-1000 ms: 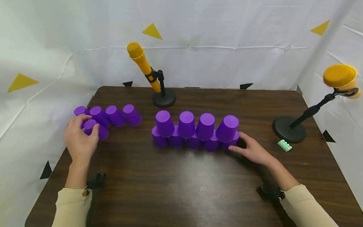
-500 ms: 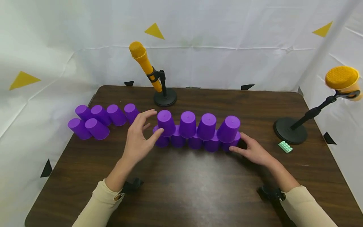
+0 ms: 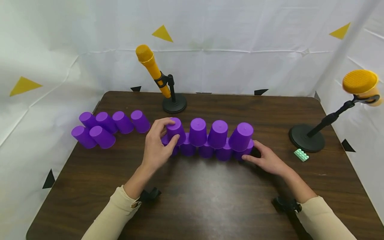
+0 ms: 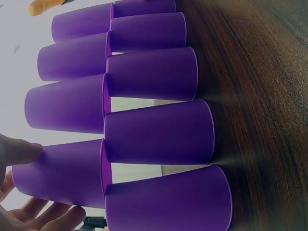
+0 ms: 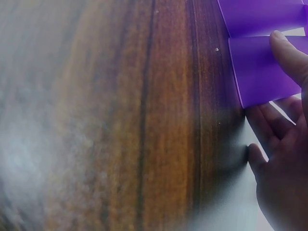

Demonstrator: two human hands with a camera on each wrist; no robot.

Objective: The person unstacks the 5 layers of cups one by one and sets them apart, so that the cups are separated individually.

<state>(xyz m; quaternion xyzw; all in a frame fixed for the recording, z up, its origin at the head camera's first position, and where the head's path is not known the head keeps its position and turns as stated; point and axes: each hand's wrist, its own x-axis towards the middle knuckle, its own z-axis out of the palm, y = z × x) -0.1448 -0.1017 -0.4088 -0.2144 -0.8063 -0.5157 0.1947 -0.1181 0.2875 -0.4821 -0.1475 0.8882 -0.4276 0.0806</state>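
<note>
Upside-down purple cups stand in two rows at the table's middle. The upper cups bridge the gaps between the lower ones. My left hand holds the leftmost upper cup, thumb on its near side and fingers round the far side. In the left wrist view that upper cup rests across the rims of two lower cups. At the other end my right hand holds the rightmost lower cup. The right wrist view shows the thumb on that cup and fingers behind it.
More purple cups stand grouped at the far left of the brown table. A yellow microphone on a black stand is behind the rows. Another yellow microphone and a mint toy brick are at the right.
My left hand has moved right, from the loose cups at the far left to the leftmost upper cup, and closed round it. The right hand has stayed in place.
</note>
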